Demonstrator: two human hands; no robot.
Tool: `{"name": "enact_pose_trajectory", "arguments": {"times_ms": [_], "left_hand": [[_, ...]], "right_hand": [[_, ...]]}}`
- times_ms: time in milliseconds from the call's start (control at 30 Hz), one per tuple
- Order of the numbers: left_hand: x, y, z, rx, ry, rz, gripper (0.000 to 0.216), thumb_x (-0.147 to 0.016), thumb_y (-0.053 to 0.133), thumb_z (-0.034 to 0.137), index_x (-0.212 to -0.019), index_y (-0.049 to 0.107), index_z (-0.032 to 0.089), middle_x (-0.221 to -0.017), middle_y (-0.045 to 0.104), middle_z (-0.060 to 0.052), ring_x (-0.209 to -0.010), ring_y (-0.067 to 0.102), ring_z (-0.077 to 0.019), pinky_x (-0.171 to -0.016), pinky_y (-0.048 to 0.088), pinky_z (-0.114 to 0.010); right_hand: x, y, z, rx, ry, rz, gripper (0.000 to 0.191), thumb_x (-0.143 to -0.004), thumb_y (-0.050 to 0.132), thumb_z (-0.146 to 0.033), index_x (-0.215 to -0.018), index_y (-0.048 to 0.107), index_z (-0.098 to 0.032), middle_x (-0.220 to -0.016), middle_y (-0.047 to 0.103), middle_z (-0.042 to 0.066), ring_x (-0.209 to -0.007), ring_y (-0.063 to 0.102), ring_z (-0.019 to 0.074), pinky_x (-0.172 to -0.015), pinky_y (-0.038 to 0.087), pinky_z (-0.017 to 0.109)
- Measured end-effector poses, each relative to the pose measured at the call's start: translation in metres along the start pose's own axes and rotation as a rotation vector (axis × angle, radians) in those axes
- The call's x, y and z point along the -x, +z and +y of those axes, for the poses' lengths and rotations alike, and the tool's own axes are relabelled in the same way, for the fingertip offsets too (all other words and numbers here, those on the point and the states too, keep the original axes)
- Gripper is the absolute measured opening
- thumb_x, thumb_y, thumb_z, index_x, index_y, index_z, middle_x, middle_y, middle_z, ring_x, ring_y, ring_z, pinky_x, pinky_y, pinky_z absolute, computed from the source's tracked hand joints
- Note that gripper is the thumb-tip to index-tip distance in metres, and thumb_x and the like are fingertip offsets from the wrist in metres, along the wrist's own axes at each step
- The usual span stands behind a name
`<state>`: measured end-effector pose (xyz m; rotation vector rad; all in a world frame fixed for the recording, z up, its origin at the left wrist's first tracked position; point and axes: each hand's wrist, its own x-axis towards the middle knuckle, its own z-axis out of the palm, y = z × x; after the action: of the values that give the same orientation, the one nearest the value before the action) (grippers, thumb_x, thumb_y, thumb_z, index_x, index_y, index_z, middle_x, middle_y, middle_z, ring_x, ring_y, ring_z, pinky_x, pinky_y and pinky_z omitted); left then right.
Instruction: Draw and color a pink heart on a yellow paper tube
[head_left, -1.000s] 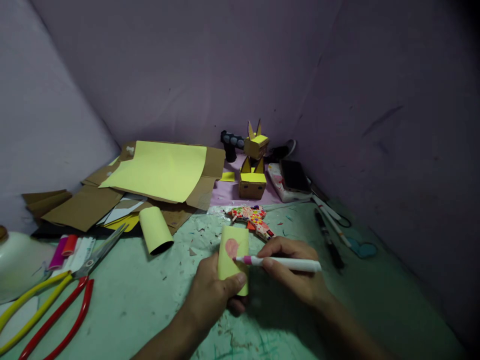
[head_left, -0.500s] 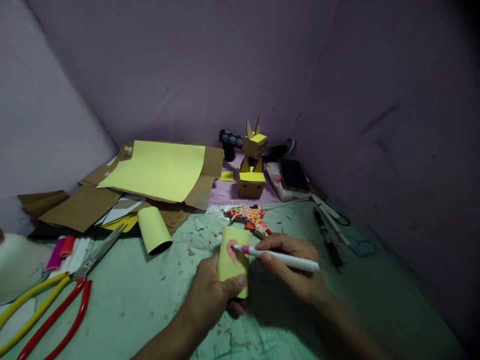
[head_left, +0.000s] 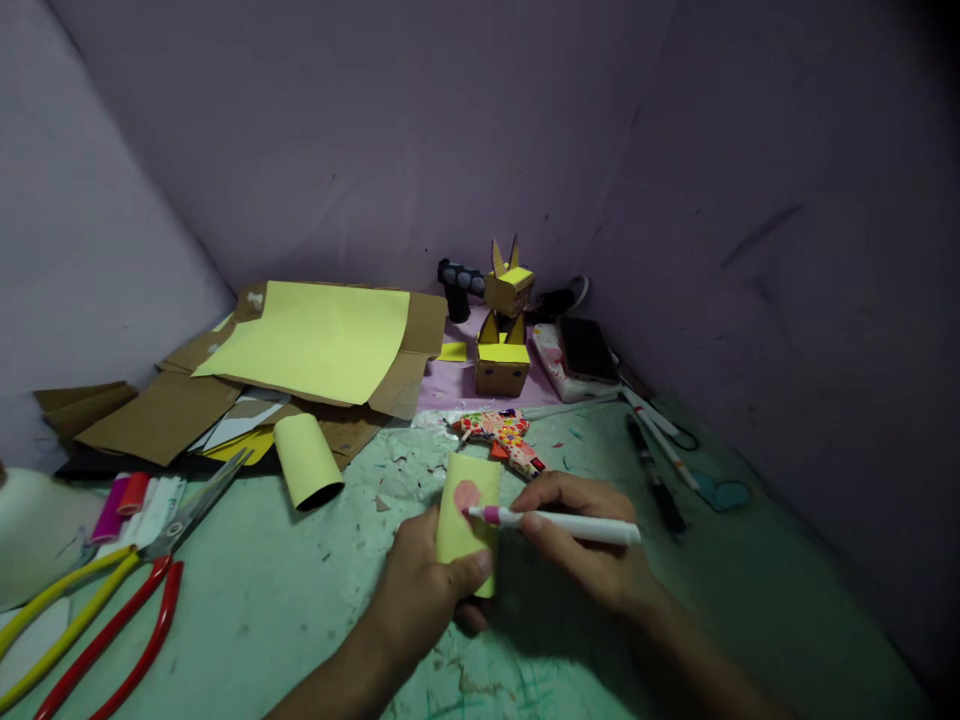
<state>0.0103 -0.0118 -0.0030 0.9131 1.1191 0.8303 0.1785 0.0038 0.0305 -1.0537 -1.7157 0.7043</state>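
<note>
Yellow tube (head_left: 452,535), held above the near middle of the green desk (head_left: 277,600), tilted slightly, with a pink round patch (head_left: 466,494) on the face turned to view. Wrapped about the lower part by the left hand (head_left: 420,565), with thumb across the front and fingers (head_left: 471,615) curled in behind and below.

Gripped in the right hand (head_left: 607,560): a white marker (head_left: 581,525) with a pink collar, pinched between thumb and fingers, nearly level, barrel end out to the right, tip at the lower part of the patch.

Just beyond, a floral-patterned object (head_left: 491,428) on the desk. To the left, a second yellow tube (head_left: 308,460) on its side, open end toward the near side. Nearer the left edge, scissors (head_left: 176,528) with one yellow and one red handle, blades slightly parted, beside capped markers (head_left: 135,492) and a white rounded container (head_left: 45,530) cut by the edge of view.

Farther back, a yellow sheet (head_left: 315,340) on stacked cardboard (head_left: 157,415). Behind the floral object, two eared cardboard boxes (head_left: 502,377) topped with yellow. Right of these, a dark phone (head_left: 585,348) on a white patterned packet (head_left: 549,352).
</note>
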Motion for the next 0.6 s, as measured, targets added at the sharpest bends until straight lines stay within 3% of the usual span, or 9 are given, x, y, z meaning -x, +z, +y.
{"name": "enact_pose_trajectory", "arguments": {"times_ms": [400, 600], "left_hand": [[0.0012, 0.0009, 0.0046, 0.001, -0.042, 0.000, 0.044, -0.058, 0.074, 0.036, -0.089, 0.056, 0.011, -0.058, 0.061, -0.004, -0.045, 0.058, -0.0153, -0.036, 0.046, -0.022], [0.0004, 0.0002, 0.0031, -0.012, -0.023, -0.013, 0.045, -0.058, 0.074, 0.039, -0.089, 0.055, 0.010, -0.056, 0.061, -0.004, -0.045, 0.058, -0.0158, -0.035, 0.046, -0.022]], "right_hand": [[0.0016, -0.0016, 0.0056, -0.039, 0.118, 0.040, 0.017, -0.078, 0.058, -0.029, -0.072, 0.069, -0.017, -0.054, 0.064, 0.002, -0.045, 0.054, 0.0134, -0.041, 0.039, 0.022], [0.0020, -0.0012, 0.0050, -0.022, 0.099, 0.010, 0.016, -0.077, 0.057, -0.027, -0.072, 0.068, -0.016, -0.053, 0.064, 0.001, -0.044, 0.053, 0.0129, -0.042, 0.040, 0.022]]}}
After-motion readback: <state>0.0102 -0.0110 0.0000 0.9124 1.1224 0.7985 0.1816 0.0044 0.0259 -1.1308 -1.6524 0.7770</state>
